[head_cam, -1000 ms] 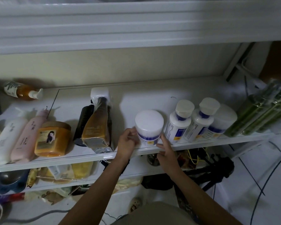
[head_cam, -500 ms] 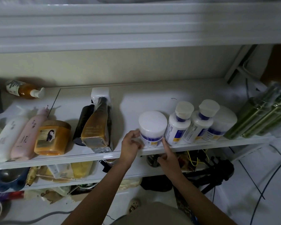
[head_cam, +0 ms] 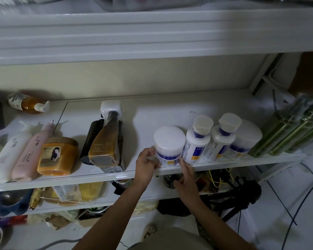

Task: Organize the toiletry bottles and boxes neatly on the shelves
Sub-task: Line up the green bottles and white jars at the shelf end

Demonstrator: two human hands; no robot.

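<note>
two hands square up a white jar

one white round plastic jar with a purple band stands upright at the front edge of the white metal shelf, touching the nearer of two white pump bottles with purple collars. the left hand grips the jar's left side with curled fingers. the right hand lays a straight forefinger on its lower right, the other fingers loosely bent, holding nothing. this two-sided hold looks meant to square the jar into the row, which runs on to a second white jar and shrink-wrapped green bottles. labels are too dim to read; fingers hide part of the jar's base; the green bottles are cut off at the right.
</note>
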